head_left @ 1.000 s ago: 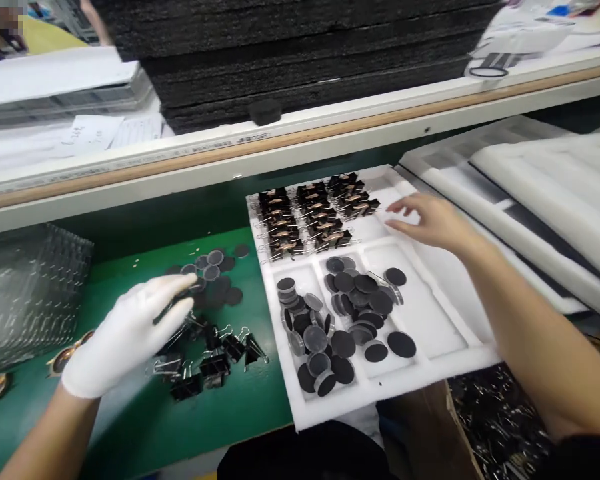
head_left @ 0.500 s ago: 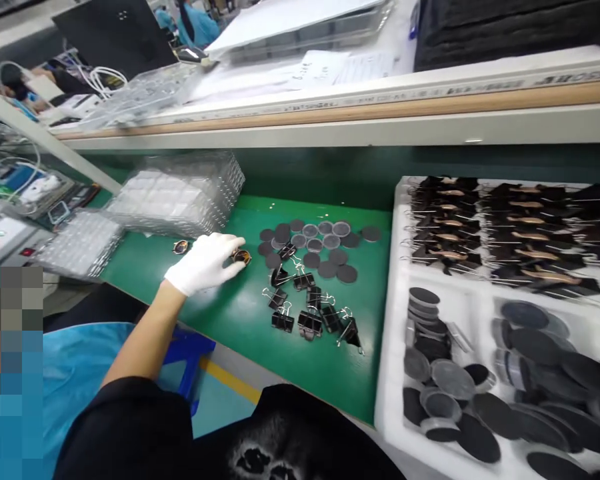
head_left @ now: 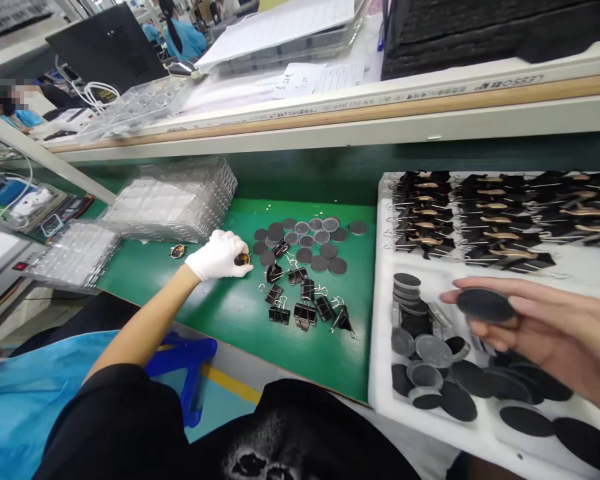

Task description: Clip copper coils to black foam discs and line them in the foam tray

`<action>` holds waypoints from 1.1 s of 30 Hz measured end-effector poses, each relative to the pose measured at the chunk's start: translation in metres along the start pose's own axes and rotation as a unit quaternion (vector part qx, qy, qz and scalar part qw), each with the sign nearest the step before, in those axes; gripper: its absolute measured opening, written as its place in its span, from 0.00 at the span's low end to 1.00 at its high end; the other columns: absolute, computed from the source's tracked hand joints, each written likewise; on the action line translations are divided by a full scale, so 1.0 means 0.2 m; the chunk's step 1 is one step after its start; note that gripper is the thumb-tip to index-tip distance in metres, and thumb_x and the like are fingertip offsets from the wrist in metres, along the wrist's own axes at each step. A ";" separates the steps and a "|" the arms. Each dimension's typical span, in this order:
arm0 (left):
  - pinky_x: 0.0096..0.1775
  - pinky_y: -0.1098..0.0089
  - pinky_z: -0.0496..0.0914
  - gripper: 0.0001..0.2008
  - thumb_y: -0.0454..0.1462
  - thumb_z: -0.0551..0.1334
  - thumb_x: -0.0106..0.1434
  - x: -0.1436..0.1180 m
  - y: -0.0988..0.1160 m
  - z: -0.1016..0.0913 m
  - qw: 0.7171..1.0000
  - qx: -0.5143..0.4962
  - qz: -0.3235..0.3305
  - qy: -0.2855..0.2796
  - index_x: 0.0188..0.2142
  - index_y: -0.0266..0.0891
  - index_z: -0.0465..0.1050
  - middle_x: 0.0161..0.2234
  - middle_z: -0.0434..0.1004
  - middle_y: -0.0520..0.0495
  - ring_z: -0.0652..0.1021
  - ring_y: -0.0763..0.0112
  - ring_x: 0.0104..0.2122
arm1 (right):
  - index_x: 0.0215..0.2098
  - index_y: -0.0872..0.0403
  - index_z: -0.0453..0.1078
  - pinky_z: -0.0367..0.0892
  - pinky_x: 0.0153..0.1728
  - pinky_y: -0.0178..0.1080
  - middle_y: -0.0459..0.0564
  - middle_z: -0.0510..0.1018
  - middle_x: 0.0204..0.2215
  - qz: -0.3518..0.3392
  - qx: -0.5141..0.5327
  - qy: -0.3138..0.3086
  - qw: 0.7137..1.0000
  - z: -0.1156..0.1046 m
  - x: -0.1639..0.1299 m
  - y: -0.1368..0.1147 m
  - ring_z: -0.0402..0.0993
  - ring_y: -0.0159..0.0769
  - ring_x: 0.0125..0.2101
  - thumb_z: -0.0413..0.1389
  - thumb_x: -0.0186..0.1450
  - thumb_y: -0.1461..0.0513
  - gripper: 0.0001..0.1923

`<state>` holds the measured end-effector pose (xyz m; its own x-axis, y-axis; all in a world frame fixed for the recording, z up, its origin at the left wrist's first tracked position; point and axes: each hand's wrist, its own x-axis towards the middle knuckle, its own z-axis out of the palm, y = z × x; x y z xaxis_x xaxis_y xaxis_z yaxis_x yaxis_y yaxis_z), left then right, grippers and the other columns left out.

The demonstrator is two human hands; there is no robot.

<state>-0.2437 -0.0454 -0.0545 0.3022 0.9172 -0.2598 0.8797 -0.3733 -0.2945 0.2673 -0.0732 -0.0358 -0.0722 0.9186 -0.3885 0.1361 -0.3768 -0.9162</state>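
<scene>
My left hand [head_left: 217, 256], in a white glove, rests on the green mat [head_left: 220, 307] with its fingers closed around a small amber-and-dark badge [head_left: 241, 259]. A second badge [head_left: 178, 251] lies just left of it. Black binder clips [head_left: 300, 303] and loose dark round discs [head_left: 305, 239] lie to the right of the glove. My bare right hand [head_left: 545, 333] hovers over the white foam tray [head_left: 380, 373] and pinches one dark disc [head_left: 485, 305]. Below it the tray's pockets hold several more discs [head_left: 430, 360].
The tray's far pockets hold rows of clipped black parts [head_left: 485, 217]. Stacks of clear blister trays [head_left: 173, 200] stand at the mat's left. A shelf edge [head_left: 360, 120] runs overhead. A blue stool [head_left: 185, 357] stands below the bench. Other people sit far back left.
My view has swung left. My left hand moved from the clips to the badge and closed on it. My right hand left the tray's far pockets and now holds a disc.
</scene>
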 end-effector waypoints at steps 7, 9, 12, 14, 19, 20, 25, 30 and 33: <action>0.37 0.64 0.69 0.23 0.53 0.59 0.64 0.12 0.04 -0.11 1.000 -0.010 0.003 -0.017 0.44 0.36 0.78 0.41 0.81 0.39 0.82 0.56 0.36 | 0.46 0.49 0.84 0.75 0.34 0.32 0.56 0.84 0.47 0.057 0.061 -0.161 0.983 0.23 -0.04 -0.02 0.79 0.37 0.37 0.70 0.60 0.44 0.23; 0.38 0.65 0.70 0.22 0.52 0.59 0.65 0.14 0.04 -0.16 1.000 -0.017 -0.005 -0.020 0.45 0.37 0.78 0.43 0.81 0.40 0.82 0.59 0.37 | 0.46 0.49 0.84 0.74 0.32 0.31 0.55 0.84 0.45 0.053 0.063 -0.168 0.982 0.24 -0.03 -0.01 0.79 0.36 0.37 0.71 0.59 0.43 0.25; 0.39 0.66 0.71 0.21 0.52 0.60 0.65 0.16 0.03 -0.24 0.999 -0.026 -0.025 -0.021 0.44 0.38 0.78 0.42 0.80 0.40 0.82 0.59 0.37 | 0.46 0.50 0.84 0.72 0.33 0.30 0.52 0.84 0.42 0.056 0.063 -0.159 0.984 0.25 -0.02 0.00 0.80 0.35 0.36 0.72 0.57 0.43 0.26; 0.39 0.65 0.72 0.21 0.52 0.60 0.65 0.17 0.03 -0.33 0.999 -0.028 -0.039 -0.013 0.43 0.38 0.78 0.42 0.79 0.40 0.82 0.59 0.37 | 0.45 0.50 0.83 0.71 0.32 0.30 0.51 0.83 0.39 0.051 0.072 -0.156 0.984 0.26 -0.01 0.01 0.80 0.34 0.35 0.73 0.56 0.44 0.26; 0.37 0.66 0.72 0.19 0.52 0.62 0.64 0.21 0.29 -0.60 0.992 -0.058 0.018 0.114 0.41 0.39 0.76 0.42 0.77 0.44 0.79 0.64 0.33 | 0.41 0.52 0.80 0.68 0.29 0.31 0.48 0.83 0.32 0.015 0.116 -0.154 0.981 0.30 0.00 -0.02 0.81 0.35 0.32 0.76 0.53 0.47 0.25; 0.34 0.67 0.71 0.18 0.51 0.62 0.64 0.22 0.39 -0.64 0.987 -0.054 0.048 0.140 0.41 0.39 0.75 0.41 0.77 0.45 0.79 0.66 0.31 | 0.40 0.52 0.79 0.67 0.28 0.30 0.48 0.82 0.31 0.005 0.122 -0.149 0.981 0.30 0.00 -0.03 0.81 0.35 0.32 0.77 0.52 0.47 0.25; 0.25 0.67 0.63 0.16 0.48 0.58 0.69 0.28 0.83 -0.71 0.945 -0.002 0.219 0.243 0.42 0.37 0.74 0.39 0.76 0.41 0.78 0.64 0.27 | 0.38 0.51 0.79 0.68 0.31 0.31 0.46 0.82 0.31 -0.063 0.117 -0.111 0.985 0.35 0.00 -0.07 0.79 0.32 0.32 0.75 0.56 0.50 0.20; 0.29 0.67 0.69 0.24 0.43 0.61 0.69 0.33 0.97 -0.64 0.919 -0.079 0.236 0.307 0.60 0.34 0.64 0.38 0.76 0.43 0.81 0.61 0.33 | 0.38 0.51 0.80 0.74 0.43 0.36 0.47 0.84 0.39 -0.104 0.150 -0.114 0.977 0.41 0.05 -0.06 0.80 0.35 0.40 0.73 0.59 0.51 0.16; 0.35 0.66 0.73 0.27 0.42 0.60 0.71 0.33 0.96 -0.62 0.899 -0.137 0.233 0.344 0.65 0.35 0.56 0.39 0.78 0.43 0.82 0.61 0.36 | 0.40 0.51 0.80 0.76 0.42 0.38 0.46 0.83 0.33 -0.100 0.195 -0.096 0.971 0.42 0.08 -0.04 0.81 0.36 0.38 0.74 0.59 0.53 0.17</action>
<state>-0.0085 -0.0391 -0.0140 0.7343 0.5748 0.3610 0.6279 -0.7773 -0.0396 0.1816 -0.0656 -0.0427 -0.2457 0.9534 -0.1750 -0.2811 -0.2429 -0.9284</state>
